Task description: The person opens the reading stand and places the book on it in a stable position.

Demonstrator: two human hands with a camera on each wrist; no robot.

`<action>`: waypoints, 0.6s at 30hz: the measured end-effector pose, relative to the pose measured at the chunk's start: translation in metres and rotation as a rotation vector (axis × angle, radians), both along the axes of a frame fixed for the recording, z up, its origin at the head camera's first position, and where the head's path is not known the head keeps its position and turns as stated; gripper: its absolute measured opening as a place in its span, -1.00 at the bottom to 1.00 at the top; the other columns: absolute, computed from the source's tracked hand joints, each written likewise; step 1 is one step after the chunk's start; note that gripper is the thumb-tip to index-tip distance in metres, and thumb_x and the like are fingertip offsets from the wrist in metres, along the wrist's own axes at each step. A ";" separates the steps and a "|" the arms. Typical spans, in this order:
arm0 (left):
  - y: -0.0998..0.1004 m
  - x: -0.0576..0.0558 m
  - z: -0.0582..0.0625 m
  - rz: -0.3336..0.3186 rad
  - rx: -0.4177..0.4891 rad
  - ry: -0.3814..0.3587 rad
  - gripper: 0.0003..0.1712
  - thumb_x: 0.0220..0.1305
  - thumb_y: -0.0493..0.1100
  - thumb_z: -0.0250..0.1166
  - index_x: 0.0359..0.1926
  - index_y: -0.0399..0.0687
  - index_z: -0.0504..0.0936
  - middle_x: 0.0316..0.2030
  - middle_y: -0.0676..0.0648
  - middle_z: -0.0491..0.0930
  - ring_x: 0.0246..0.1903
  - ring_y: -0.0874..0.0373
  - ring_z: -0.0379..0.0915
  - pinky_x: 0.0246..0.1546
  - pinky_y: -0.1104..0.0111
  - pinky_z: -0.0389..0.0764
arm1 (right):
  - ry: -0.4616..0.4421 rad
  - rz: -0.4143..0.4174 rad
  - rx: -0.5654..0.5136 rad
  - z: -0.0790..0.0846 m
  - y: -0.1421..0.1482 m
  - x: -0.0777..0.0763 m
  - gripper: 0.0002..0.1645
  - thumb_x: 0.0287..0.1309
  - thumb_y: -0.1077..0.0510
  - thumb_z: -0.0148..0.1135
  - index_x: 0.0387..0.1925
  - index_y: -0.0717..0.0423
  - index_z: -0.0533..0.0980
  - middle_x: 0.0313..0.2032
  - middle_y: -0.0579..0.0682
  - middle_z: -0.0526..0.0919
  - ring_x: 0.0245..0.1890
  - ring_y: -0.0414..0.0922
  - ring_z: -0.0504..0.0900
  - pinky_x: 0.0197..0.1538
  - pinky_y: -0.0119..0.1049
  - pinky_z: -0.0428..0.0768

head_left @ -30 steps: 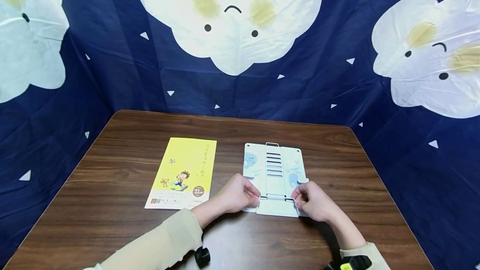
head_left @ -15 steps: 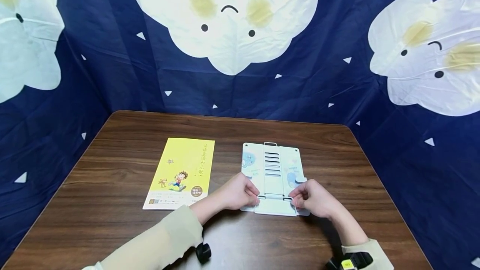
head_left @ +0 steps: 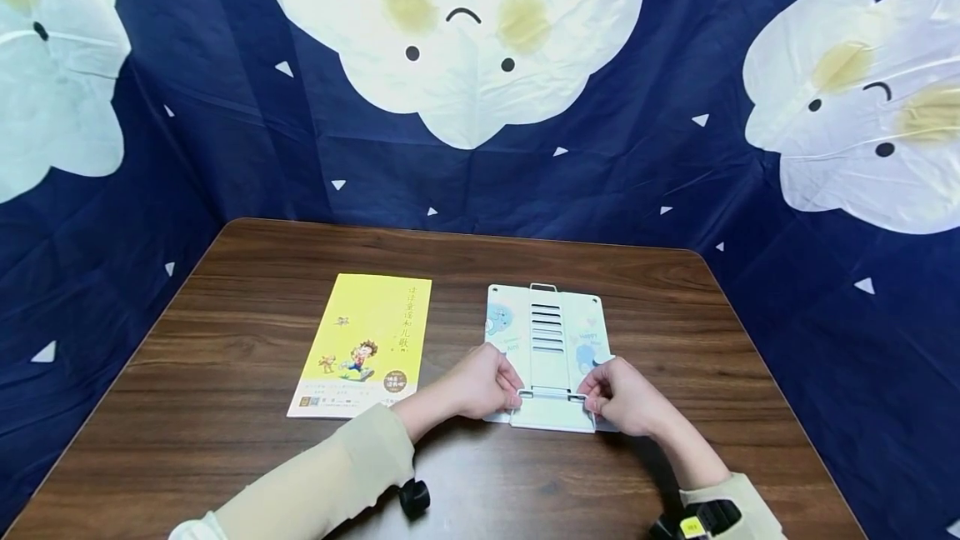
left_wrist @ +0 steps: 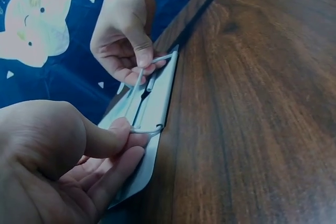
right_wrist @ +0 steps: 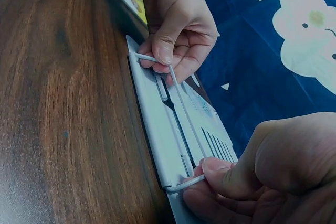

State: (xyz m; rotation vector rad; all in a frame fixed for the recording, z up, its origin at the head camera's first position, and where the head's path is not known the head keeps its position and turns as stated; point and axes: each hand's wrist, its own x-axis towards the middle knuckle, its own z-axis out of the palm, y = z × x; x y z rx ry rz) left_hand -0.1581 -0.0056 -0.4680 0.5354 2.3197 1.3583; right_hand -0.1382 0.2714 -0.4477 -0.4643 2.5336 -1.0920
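Note:
A pale metal book stand [head_left: 546,373] with printed blue cartoon figures and a slotted middle strip lies flat on the table. At its near end, my left hand [head_left: 483,383] pinches one corner of a thin white wire frame [left_wrist: 135,95] between thumb and fingers. On the opposite corner, my right hand [head_left: 628,400] pinches the same wire frame. Both wrist views show the wire's long bar spanning from one hand to the other, lifted a little over the plate. Fingertips of both hands hide the wire's corners.
A yellow picture-covered book [head_left: 363,348] lies to the left of the stand on the brown wooden table [head_left: 247,315]. Behind the table hangs a dark blue cloth [head_left: 420,165] with white clouds. A black wrist device [head_left: 712,517] sits on the right sleeve.
The left forearm has shifted slightly to the right. Both hands keep their pinch on the wire frame, and the stand and book stay where they were.

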 end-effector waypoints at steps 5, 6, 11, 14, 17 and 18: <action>0.002 0.003 -0.002 0.025 -0.024 0.041 -0.87 0.13 -0.40 0.58 -0.38 -0.14 0.80 -0.60 0.17 0.69 -0.51 0.32 0.65 -0.36 0.45 0.64 | 0.007 -0.012 -0.005 0.000 -0.001 0.002 -0.80 0.23 0.56 0.34 -0.38 0.25 0.64 -0.52 -0.06 0.59 -0.50 -0.19 0.54 -0.42 -0.40 0.51; 0.002 0.003 -0.003 0.027 -0.030 0.048 -0.87 0.13 -0.39 0.59 -0.37 -0.13 0.80 -0.60 0.17 0.69 -0.51 0.33 0.65 -0.35 0.45 0.63 | 0.007 -0.012 -0.013 0.000 -0.001 0.003 -0.79 0.23 0.56 0.33 -0.39 0.26 0.64 -0.52 -0.06 0.59 -0.50 -0.19 0.54 -0.43 -0.40 0.51; 0.002 0.005 -0.002 0.038 -0.035 0.084 -0.86 0.11 -0.38 0.60 -0.37 -0.12 0.80 -0.58 0.18 0.68 -0.48 0.34 0.63 -0.32 0.42 0.63 | 0.023 -0.022 -0.043 0.000 -0.001 0.005 -0.78 0.19 0.60 0.31 -0.41 0.28 0.63 -0.54 -0.05 0.58 -0.51 -0.18 0.53 -0.44 -0.41 0.51; 0.003 0.007 -0.002 0.047 -0.037 0.101 -0.87 0.12 -0.37 0.59 -0.37 -0.11 0.80 -0.58 0.19 0.66 -0.48 0.34 0.61 -0.31 0.42 0.63 | 0.029 -0.048 -0.040 0.000 -0.002 0.007 -0.75 0.15 0.63 0.27 -0.42 0.28 0.63 -0.54 -0.05 0.57 -0.50 -0.18 0.53 -0.45 -0.42 0.49; 0.003 0.009 -0.001 0.054 -0.040 0.095 -0.86 0.15 -0.37 0.57 -0.36 -0.08 0.79 -0.58 0.18 0.65 -0.49 0.32 0.60 -0.31 0.41 0.62 | 0.035 -0.075 -0.033 -0.001 -0.003 0.008 -0.73 0.13 0.63 0.24 -0.43 0.27 0.62 -0.54 -0.05 0.56 -0.49 -0.17 0.52 -0.44 -0.43 0.47; 0.003 0.010 -0.001 0.057 -0.040 0.089 -0.86 0.16 -0.38 0.56 -0.36 -0.08 0.78 -0.58 0.18 0.65 -0.49 0.31 0.59 -0.31 0.40 0.62 | 0.038 -0.083 -0.030 -0.001 -0.003 0.009 -0.73 0.12 0.63 0.23 -0.42 0.26 0.62 -0.54 -0.05 0.56 -0.49 -0.17 0.52 -0.44 -0.42 0.47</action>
